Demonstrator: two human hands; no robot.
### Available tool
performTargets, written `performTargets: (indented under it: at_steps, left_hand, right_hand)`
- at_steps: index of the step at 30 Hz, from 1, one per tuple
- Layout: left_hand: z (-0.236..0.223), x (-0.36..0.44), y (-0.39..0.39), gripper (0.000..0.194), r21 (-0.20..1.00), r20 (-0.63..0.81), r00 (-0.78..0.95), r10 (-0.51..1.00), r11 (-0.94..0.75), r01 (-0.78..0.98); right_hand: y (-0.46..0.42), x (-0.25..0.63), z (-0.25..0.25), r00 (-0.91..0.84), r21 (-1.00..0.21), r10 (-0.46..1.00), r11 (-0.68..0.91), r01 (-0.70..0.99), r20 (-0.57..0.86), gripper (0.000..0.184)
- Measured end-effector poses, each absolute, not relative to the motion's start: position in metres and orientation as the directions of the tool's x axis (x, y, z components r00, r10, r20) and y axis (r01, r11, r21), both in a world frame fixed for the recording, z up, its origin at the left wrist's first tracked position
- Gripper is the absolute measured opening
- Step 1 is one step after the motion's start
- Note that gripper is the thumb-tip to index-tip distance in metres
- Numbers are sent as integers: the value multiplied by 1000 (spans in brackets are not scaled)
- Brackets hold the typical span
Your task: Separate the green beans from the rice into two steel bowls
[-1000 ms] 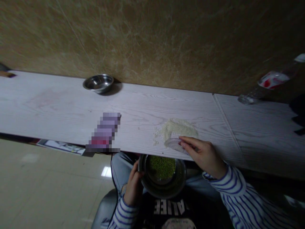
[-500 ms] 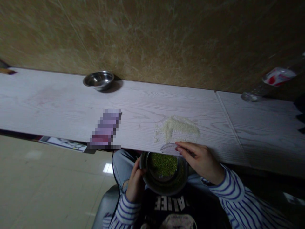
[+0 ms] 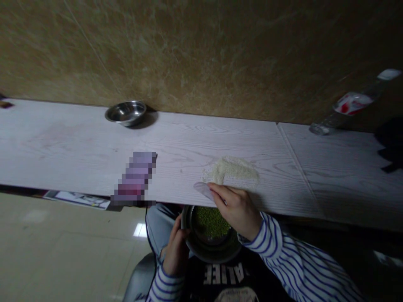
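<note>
My left hand (image 3: 176,249) grips the left side of a metal bowl (image 3: 214,255) at my lap, just below the table edge. Green beans (image 3: 210,222) that look like mung beans lie inside it. My right hand (image 3: 236,207) pinches a thin, translucent, rounded plastic piece (image 3: 203,188) between thumb and fingers. That piece is at the table's front edge, close to the left end of a spread pile of white rice-like grains (image 3: 237,168). My right hand and wrist cover part of the bowl's right rim.
A small steel bowl (image 3: 126,114) stands near the wall at the back left. A pixelated purple, phone-like object (image 3: 135,176) lies at the table's (image 3: 176,147) front edge. On the right stands a clear plastic bottle (image 3: 352,103), beside a dark object (image 3: 390,147).
My right hand has moved left with the plastic piece, to the left end of the grains. My left hand stays on the bowl. The camera view has shifted slightly.
</note>
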State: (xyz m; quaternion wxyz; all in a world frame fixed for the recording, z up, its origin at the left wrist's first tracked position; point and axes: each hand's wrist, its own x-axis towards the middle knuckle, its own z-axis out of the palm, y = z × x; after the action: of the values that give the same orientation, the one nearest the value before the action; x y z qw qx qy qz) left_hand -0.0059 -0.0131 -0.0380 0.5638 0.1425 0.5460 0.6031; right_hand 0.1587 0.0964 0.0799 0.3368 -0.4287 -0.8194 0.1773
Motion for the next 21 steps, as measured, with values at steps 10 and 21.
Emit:
performTargets:
  at_steps: [10,21]
  left_hand:
    - [-39,-5,-8,51,773,-481,-296,825,239,-588]
    - [-40,-3,-11,53,766,-510,-299,807,267,-585]
  right_hand:
    - [122,208,79,-154,-599,912,369,710,380,25]
    - [156,195,84,-214,-557,929,354,752,302,30]
